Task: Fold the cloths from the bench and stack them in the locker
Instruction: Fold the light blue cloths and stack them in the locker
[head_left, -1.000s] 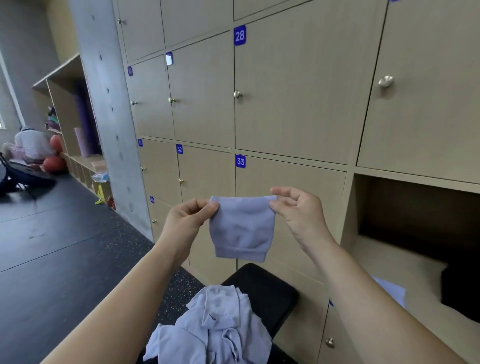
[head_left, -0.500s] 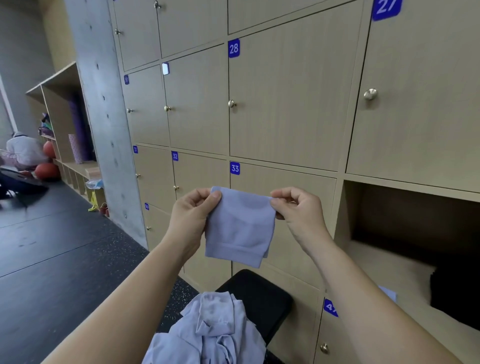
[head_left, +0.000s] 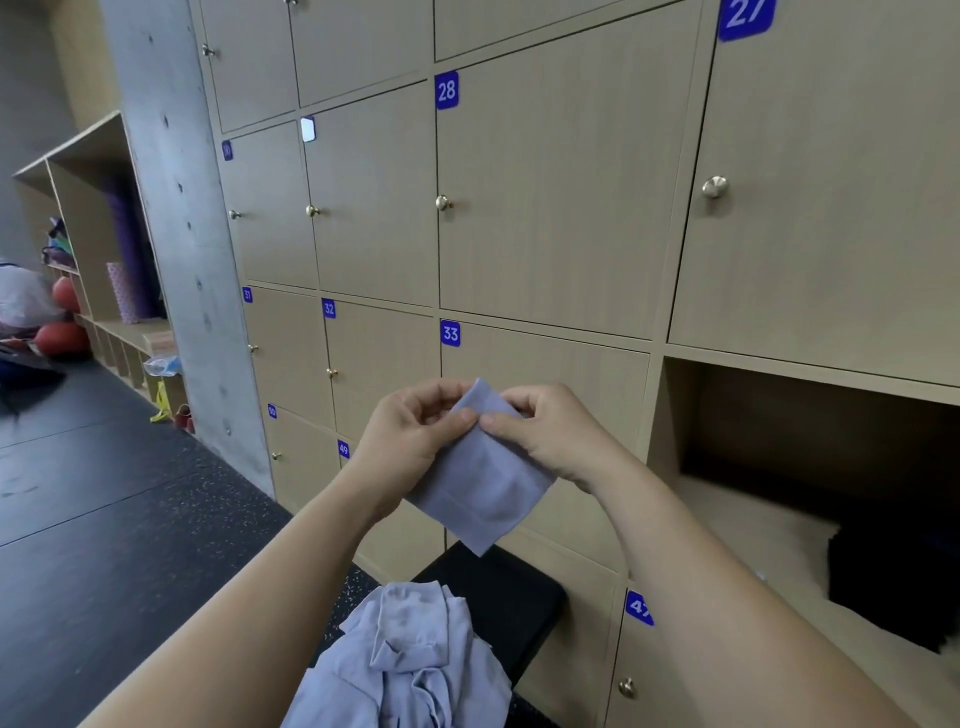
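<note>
We hold both forearms (head_left: 260, 597) out ahead, left hand (head_left: 410, 441) and right hand (head_left: 550, 441) close together, thumbs almost touching, each pinching the cloth (head_left: 483, 493).

Door labels (head_left: 447, 90) 27, 28, 32, 33

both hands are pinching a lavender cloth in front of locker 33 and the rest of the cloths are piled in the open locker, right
Not quite: the head view shows the remaining cloths piled on the black bench, not in the open locker. Otherwise right: left hand and right hand both pinch the lavender cloth in front of locker 33.
</note>
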